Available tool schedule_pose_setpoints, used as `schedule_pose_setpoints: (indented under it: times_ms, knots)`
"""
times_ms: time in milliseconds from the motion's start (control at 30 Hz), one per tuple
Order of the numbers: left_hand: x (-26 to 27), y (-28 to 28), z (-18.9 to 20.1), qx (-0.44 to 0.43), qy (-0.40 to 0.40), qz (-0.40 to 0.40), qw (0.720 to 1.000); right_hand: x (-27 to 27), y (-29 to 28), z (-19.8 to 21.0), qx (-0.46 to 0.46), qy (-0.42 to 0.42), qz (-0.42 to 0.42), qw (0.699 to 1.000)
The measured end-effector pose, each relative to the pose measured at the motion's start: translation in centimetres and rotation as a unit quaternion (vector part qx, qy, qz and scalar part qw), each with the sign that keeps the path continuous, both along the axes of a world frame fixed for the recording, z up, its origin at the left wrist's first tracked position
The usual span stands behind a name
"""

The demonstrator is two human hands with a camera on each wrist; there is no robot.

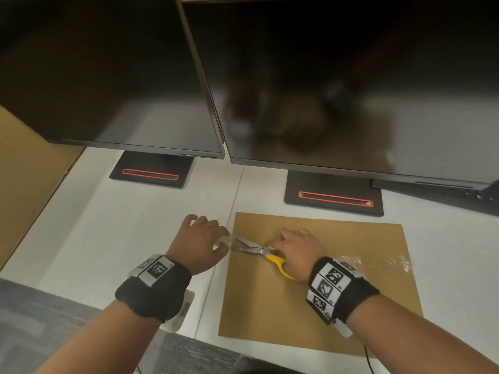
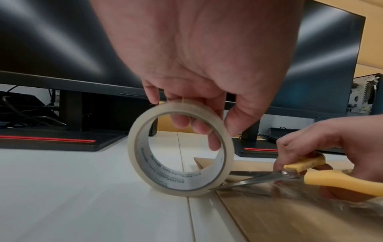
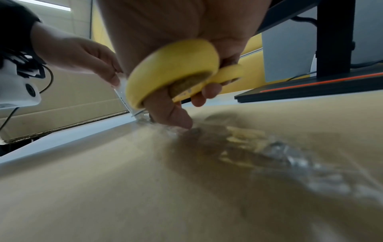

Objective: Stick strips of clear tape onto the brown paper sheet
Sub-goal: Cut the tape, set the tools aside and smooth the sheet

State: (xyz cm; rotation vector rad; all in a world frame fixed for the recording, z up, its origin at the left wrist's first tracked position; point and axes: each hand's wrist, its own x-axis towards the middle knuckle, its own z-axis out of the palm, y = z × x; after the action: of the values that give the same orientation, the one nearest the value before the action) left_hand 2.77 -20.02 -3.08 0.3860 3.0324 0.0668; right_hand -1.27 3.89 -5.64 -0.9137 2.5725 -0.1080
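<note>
A brown paper sheet [image 1: 310, 298] lies on the white desk [image 1: 113, 228], right of centre. My left hand [image 1: 201, 242] grips a roll of clear tape [image 2: 178, 149] standing on edge just off the sheet's left edge, fingers through its core. My right hand [image 1: 298, 251] holds yellow-handled scissors [image 1: 266, 252] with the blades apart, pointing left at the tape stretched from the roll. In the right wrist view the yellow handles [image 3: 174, 72] wrap my fingers. A shiny strip of tape [image 1: 378, 264] lies stuck across the sheet.
Two dark monitors [image 1: 351, 90] stand behind on black bases with red lines [image 1: 334, 198]. A seam in the desk [image 1: 232, 209] runs beside the sheet. A cardboard panel [image 1: 27, 179] borders the desk on the left, grey carpet [image 1: 40, 314] below.
</note>
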Motion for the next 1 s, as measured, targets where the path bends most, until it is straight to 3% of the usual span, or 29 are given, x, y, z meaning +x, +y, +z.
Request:
schedule_pose_setpoints:
  times_ms: [233,1000]
  knots:
    - [0.7,0.5,-0.5,-0.044,0.016,-0.049,0.998,0.7,-0.1,-0.6,0.006,-0.025,-0.022,0.999]
    - [1.5,1.0,-0.7,-0.067,0.031,-0.045,0.996,0.6,-0.5,-1.9,0.028,0.004,0.036,0.999]
